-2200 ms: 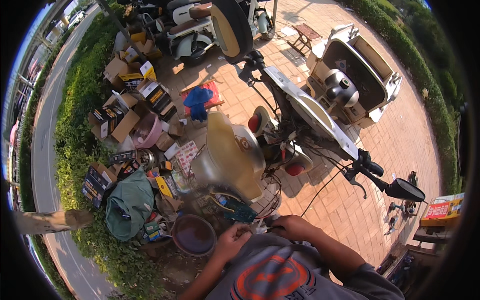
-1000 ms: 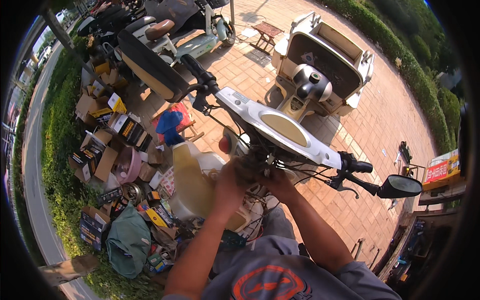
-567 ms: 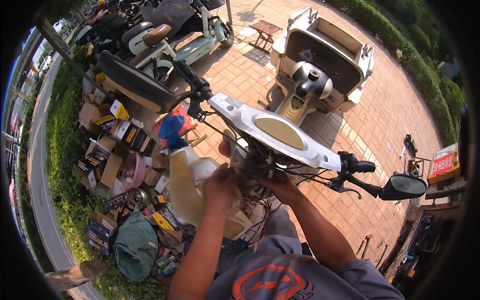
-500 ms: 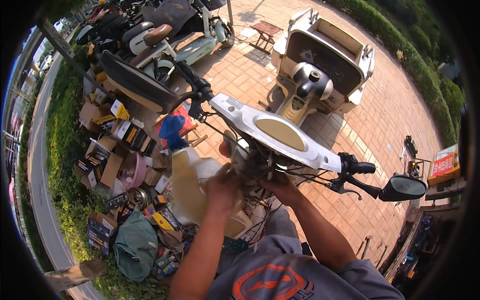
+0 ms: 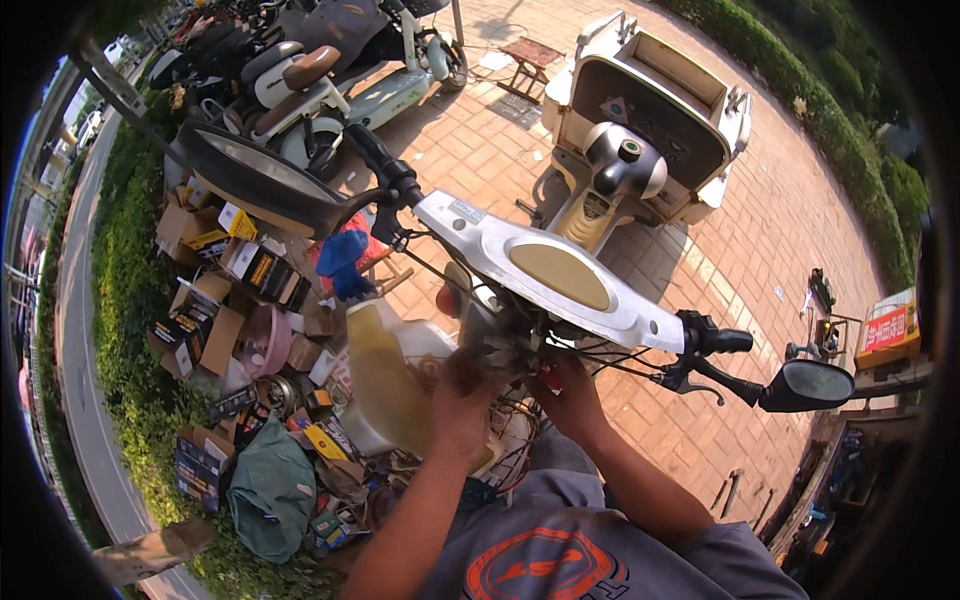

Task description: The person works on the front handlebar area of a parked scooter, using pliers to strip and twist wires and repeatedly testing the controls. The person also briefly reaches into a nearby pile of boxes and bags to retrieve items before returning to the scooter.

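My left hand [image 5: 462, 408] reaches up into dark wiring and parts under a scooter's silver handlebar cover [image 5: 560, 275], beside a loose cream-and-tan body panel [image 5: 382, 390]; its fingers are curled in shadow, on what I cannot make out. My right hand [image 5: 568, 398] is in the same cluster, right of the left hand, fingers closed at a small red piece [image 5: 551, 376] that I cannot identify. The handlebar has black grips [image 5: 732, 340], brake levers, hanging cables and a mirror [image 5: 807, 385] on the right.
Open cartons [image 5: 215, 340], a pink basin [image 5: 262, 340] and a green cloth [image 5: 275, 488] crowd the left. Blue gloves [image 5: 343, 263] lie on a red stool. A white three-wheeler [image 5: 690, 110], other scooters [image 5: 355, 80] and a folding stool [image 5: 530, 55] stand behind. A cluttered cart [image 5: 825, 500] sits right.
Both my hands have risen from near my body into the parts under the handlebar. Since half a second ago they have shifted slightly down and right, and the red piece shows at my right fingers.
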Demonstrator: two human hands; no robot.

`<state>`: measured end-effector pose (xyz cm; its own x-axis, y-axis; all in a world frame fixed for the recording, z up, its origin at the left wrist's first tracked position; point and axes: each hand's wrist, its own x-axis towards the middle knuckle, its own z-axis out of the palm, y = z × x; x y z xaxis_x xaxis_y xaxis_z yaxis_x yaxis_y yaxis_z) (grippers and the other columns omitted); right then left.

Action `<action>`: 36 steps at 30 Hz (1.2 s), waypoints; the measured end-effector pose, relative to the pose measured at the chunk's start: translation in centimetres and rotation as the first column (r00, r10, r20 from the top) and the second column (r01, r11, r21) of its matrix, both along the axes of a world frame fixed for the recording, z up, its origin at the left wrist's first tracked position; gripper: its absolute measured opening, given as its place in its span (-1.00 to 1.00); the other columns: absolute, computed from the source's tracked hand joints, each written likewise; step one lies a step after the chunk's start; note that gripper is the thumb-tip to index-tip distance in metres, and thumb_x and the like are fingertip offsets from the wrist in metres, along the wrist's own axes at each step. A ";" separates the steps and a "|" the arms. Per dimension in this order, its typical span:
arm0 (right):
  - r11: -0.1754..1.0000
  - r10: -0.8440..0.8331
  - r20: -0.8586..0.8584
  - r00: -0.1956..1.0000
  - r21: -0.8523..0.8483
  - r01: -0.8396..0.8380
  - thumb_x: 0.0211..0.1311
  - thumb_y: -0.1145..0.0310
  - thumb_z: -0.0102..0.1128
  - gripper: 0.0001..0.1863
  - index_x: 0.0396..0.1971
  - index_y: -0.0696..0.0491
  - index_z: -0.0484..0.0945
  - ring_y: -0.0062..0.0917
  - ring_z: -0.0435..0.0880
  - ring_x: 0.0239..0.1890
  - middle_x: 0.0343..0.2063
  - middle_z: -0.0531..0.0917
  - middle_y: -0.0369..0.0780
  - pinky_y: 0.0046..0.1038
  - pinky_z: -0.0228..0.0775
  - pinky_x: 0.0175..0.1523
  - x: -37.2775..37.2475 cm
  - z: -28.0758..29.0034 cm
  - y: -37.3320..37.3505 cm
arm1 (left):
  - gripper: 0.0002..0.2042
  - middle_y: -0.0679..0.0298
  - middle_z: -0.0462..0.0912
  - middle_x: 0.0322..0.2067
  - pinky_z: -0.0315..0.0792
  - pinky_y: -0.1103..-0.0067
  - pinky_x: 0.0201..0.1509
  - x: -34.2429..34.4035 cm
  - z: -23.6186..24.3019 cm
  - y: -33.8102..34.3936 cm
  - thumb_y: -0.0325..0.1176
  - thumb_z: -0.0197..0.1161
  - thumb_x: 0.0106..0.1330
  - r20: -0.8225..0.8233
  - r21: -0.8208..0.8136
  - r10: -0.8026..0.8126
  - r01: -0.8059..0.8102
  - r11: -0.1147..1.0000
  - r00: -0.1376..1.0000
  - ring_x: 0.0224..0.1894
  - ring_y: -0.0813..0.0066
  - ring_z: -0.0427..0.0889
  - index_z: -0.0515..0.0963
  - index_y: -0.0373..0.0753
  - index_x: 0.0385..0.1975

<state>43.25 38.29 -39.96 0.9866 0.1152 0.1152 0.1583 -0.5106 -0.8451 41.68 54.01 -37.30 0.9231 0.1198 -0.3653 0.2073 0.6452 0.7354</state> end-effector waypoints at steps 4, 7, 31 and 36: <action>0.981 -0.055 -0.191 0.980 0.171 0.088 0.18 0.30 0.21 -0.71 -0.18 0.16 0.54 -0.37 0.61 -0.29 -0.34 0.61 -0.13 -0.41 0.46 -0.14 -2.7 0.7 -1.2 | -0.47 0.15 0.46 0.00 0.37 0.51 0.14 -1.3 -1.2 -0.8 -0.72 0.09 0.09 -0.051 0.147 -0.030 0.038 0.988 0.998 0.04 0.37 0.47 0.26 -0.30 0.13; 0.844 0.098 -0.614 0.783 0.468 0.261 0.24 0.32 0.16 -0.73 -0.14 0.14 0.53 -0.44 0.60 -0.24 -0.25 0.60 -0.18 -0.42 0.47 -0.14 -3.4 1.9 -0.5 | -0.44 0.12 0.43 0.05 0.35 0.51 0.17 -2.0 -1.3 -1.5 -0.70 0.08 0.10 0.066 0.143 -0.059 0.049 0.989 0.996 0.09 0.37 0.45 0.22 -0.30 0.18; 0.407 0.336 -0.690 0.641 0.720 0.562 0.12 0.54 0.02 -0.71 -0.11 0.15 0.46 -0.39 0.60 -0.17 -0.21 0.57 -0.19 -0.22 0.51 -0.03 -0.2 -0.4 0.6 | -0.73 0.22 0.63 -0.21 0.43 0.52 -0.08 2.9 -0.1 1.8 -0.29 0.17 0.32 -0.313 0.140 -0.243 0.298 0.944 0.918 -0.16 0.43 0.57 0.55 -0.37 -0.14; 0.323 0.446 -0.620 0.645 0.784 0.531 0.13 0.49 0.05 -0.70 -0.09 0.10 0.45 -0.46 0.53 -0.12 -0.16 0.54 -0.22 -0.21 0.45 -0.02 -0.9 -0.8 0.3 | -0.79 0.25 0.59 -0.23 0.41 0.58 -0.08 2.5 0.4 3.2 -0.42 0.13 0.34 -0.273 0.066 -0.308 0.337 0.939 0.911 -0.19 0.51 0.55 0.49 -0.41 -0.12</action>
